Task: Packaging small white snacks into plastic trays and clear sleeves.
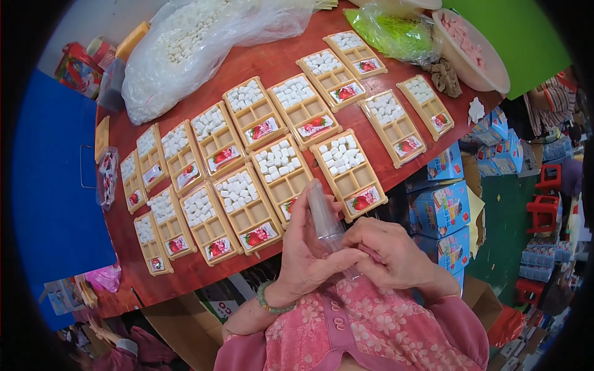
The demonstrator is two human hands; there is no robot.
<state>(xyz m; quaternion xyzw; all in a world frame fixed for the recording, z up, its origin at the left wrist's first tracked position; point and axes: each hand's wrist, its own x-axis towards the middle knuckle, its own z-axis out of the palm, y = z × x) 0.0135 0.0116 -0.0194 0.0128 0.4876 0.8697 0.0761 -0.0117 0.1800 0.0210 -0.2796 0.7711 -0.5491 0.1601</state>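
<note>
Pink top, as I see it, carries a pale floral print; sleeves look plain, darker pink. Mauve placket runs down the front with ring-like buttons. Green beaded bracelet sits around the left wrist.

Left hand is gripping clear plastic item; right hand is curling fingers just beside it. Tan trays are lying on red table, holding white pieces, strawberry-print packets. Clear bag, pale bowl are resting beyond.
</note>
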